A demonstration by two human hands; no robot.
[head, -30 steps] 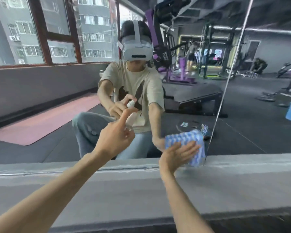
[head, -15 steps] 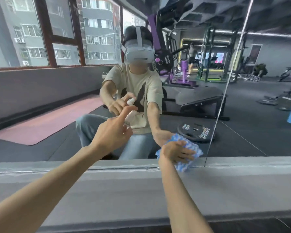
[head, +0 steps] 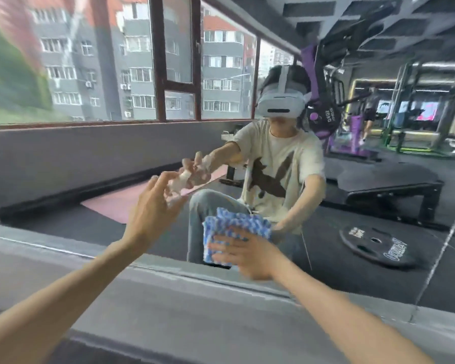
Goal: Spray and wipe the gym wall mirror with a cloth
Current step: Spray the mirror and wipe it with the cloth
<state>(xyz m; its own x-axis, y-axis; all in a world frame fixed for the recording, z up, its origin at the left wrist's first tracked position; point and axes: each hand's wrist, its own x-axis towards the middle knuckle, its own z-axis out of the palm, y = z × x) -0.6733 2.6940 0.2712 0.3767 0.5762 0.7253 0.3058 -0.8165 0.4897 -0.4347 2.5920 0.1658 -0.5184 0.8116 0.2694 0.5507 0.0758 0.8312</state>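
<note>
Ahead, in the head view, both bare arms reach over a grey ledge (head: 195,308) toward the gym wall mirror (head: 394,227), which fills the far side of the scene. The left hand (head: 153,208) is raised left of centre, its fingers (head: 160,179) loosely curled round a small white spray bottle (head: 177,183). Motion blur hides how firm the hold is. The right hand (head: 250,254) sits lower and right of centre. Its fingers (head: 226,241) are straight and spread, pressing a folded blue-and-white cloth (head: 216,229) flat on the glass just above the ledge, where the cloth meets its own reflection. The glass reflects the crouching person in a white headset (head: 280,102), with windows (head: 179,61) and a pink mat (head: 116,203) at left. A black bench (head: 389,185) and a weight plate (head: 376,245) show at right.
</note>
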